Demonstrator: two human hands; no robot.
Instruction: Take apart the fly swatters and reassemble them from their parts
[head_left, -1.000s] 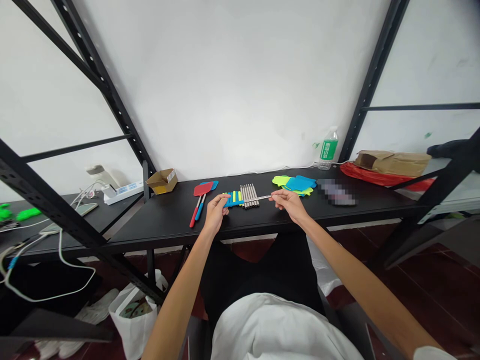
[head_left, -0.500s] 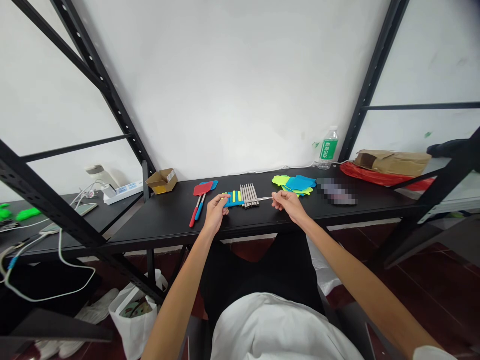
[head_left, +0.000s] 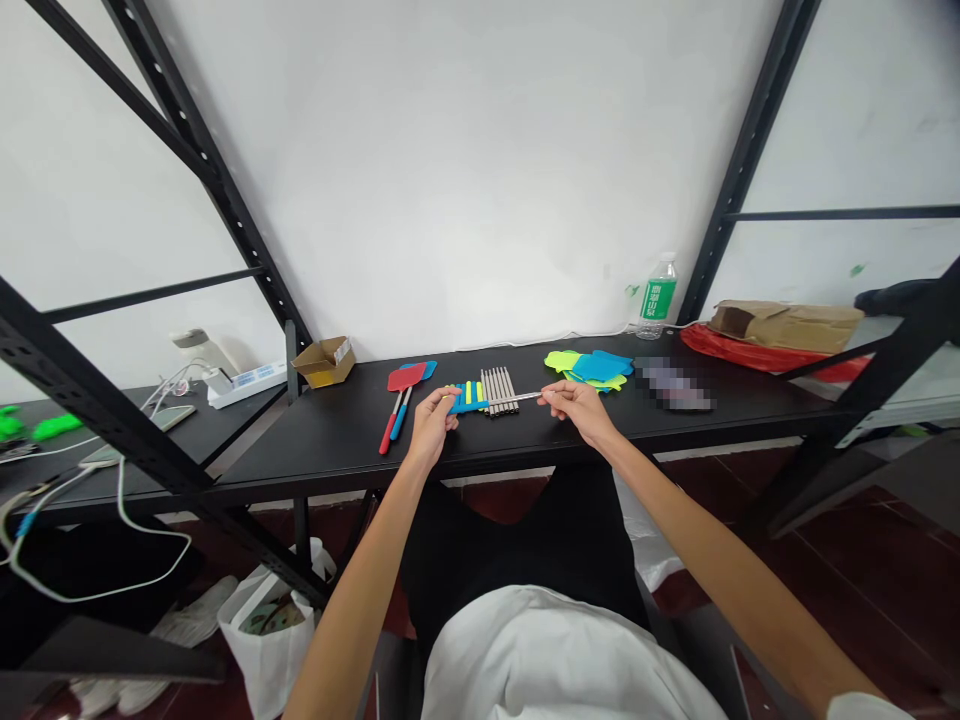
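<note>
My left hand (head_left: 432, 420) is closed around a blue spatula handle (head_left: 472, 406), which points to the right. Between the fingers of my right hand (head_left: 574, 405) is the far end of a thin metal rod (head_left: 527, 397). The rod's other end meets the handle's right end; how deep it sits inside I cannot tell. Behind the held handle lie several yellow-green and blue handles (head_left: 471, 389), and beside them a row of bare metal rods (head_left: 498, 380). A red spatula (head_left: 406, 377) and a blue spatula (head_left: 403, 412) rest to the left of my left hand.
Yellow-green and blue spatula heads (head_left: 602, 366) are piled behind my right hand. A blurred-out object (head_left: 675, 385) and a water bottle (head_left: 657, 298) are further right. An open cardboard box (head_left: 324, 363) stands at the left. Black shelf posts (head_left: 739, 180) rise on both sides.
My right hand has shifted slightly left with the metal rod, and less of the rod shows between the hands. The left hand has barely moved.
</note>
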